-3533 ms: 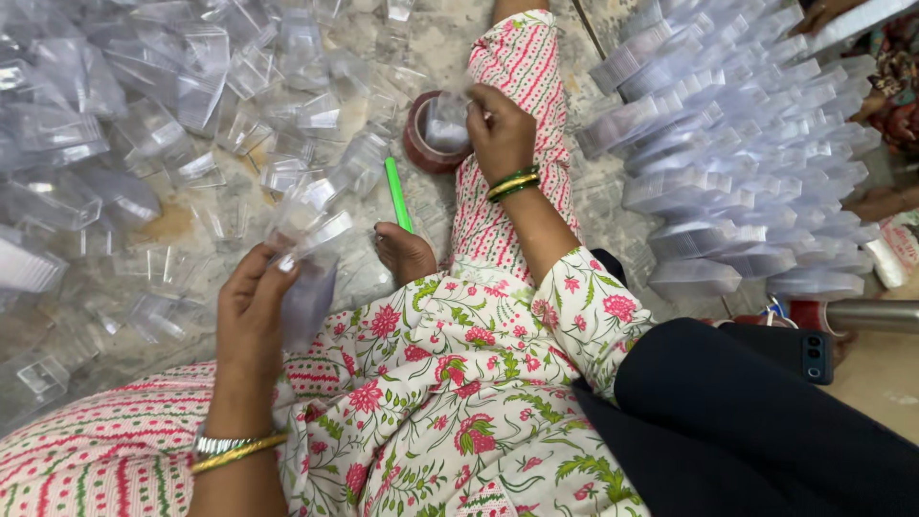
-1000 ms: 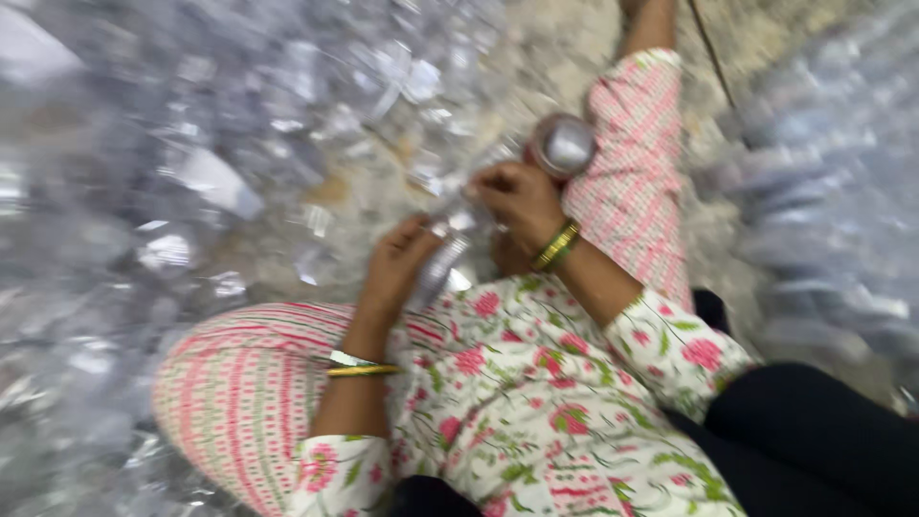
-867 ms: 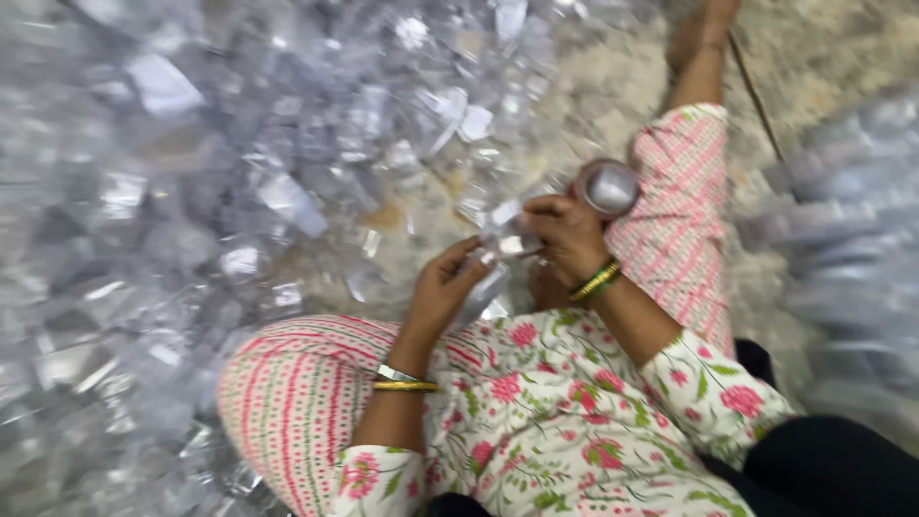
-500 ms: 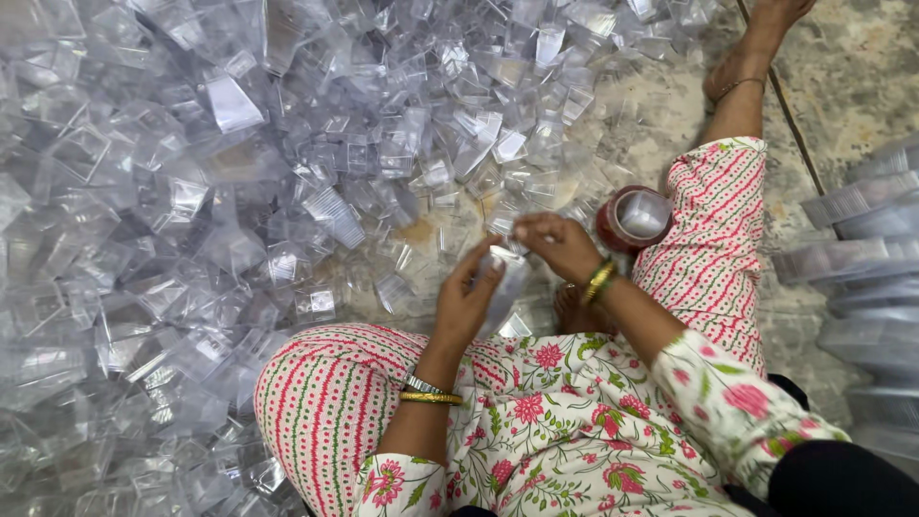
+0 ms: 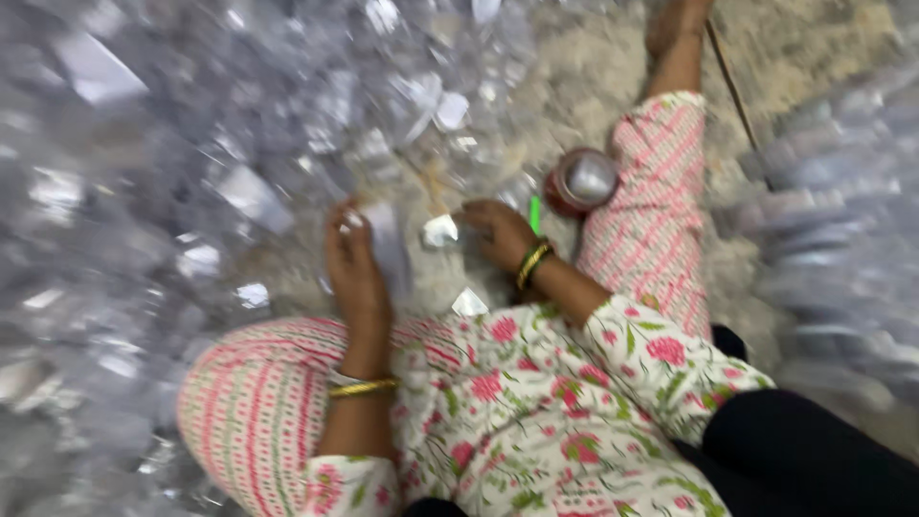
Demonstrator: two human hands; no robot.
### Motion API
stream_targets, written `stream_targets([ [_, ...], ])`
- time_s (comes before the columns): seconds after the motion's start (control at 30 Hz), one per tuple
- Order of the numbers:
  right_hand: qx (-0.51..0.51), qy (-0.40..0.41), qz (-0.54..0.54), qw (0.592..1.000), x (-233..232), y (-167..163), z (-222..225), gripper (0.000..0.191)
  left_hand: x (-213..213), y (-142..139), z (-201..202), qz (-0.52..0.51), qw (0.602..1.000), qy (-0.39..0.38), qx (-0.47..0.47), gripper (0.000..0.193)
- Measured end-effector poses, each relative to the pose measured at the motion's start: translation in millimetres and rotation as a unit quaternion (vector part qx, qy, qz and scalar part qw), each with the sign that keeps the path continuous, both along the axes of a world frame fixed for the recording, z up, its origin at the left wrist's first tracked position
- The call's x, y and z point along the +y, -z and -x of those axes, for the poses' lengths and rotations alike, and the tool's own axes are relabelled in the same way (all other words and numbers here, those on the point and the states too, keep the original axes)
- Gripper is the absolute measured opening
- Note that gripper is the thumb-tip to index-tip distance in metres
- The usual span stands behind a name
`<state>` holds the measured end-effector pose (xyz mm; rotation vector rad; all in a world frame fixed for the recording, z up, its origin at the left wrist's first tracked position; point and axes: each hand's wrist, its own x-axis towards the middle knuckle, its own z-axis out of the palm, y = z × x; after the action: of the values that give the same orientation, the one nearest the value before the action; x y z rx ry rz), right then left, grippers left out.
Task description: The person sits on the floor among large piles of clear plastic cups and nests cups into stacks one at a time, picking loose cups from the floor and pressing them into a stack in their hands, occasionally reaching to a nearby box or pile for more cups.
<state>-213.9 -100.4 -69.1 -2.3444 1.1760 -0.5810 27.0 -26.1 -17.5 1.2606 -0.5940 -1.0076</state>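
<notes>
Just above our lap, where the floral tunic (image 5: 536, 421) covers the folded knees, our two hands work a little apart over the floor (image 5: 574, 86). We see the left hand (image 5: 352, 260) closed around a clear plastic piece (image 5: 388, 244), held upright against the palm. The right hand (image 5: 498, 233) pinches a smaller clear piece (image 5: 441, 231) just beside it; blur hides how the fingers sit. We judge this the joining step, the two parts about to meet, so the next move calls for lining up their edges squarely. Beyond the right hand lie a green stick (image 5: 534, 214) and a red round tin (image 5: 582, 180). Farther out spreads the heap of clear plastic pieces (image 5: 172, 144).
</notes>
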Motion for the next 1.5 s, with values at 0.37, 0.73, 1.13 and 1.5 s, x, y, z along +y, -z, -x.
stream_targets([
  [0.37, -0.016, 0.175, -0.066, 0.982, 12, -30, 24, 0.032, -4, 14, -5, 0.104, 0.993, -0.056, 0.008, 0.036],
  [0.73, -0.098, 0.165, -0.082, 0.978, 9, -13, 12, 0.023, -4, 11, 0, 0.077, 0.994, -0.073, 0.004, 0.032],
  [1.13, -0.469, 0.119, -0.397, 0.780, 6, -28, 18, 0.024, 1, 2, 2, 0.042, 0.998, 0.033, 0.016, 0.025],
  [1.5, -0.340, 0.098, -0.457, 0.816, 11, -44, 23, 0.015, 17, -27, 27, -0.042, 0.927, 0.330, -0.175, 0.048],
])
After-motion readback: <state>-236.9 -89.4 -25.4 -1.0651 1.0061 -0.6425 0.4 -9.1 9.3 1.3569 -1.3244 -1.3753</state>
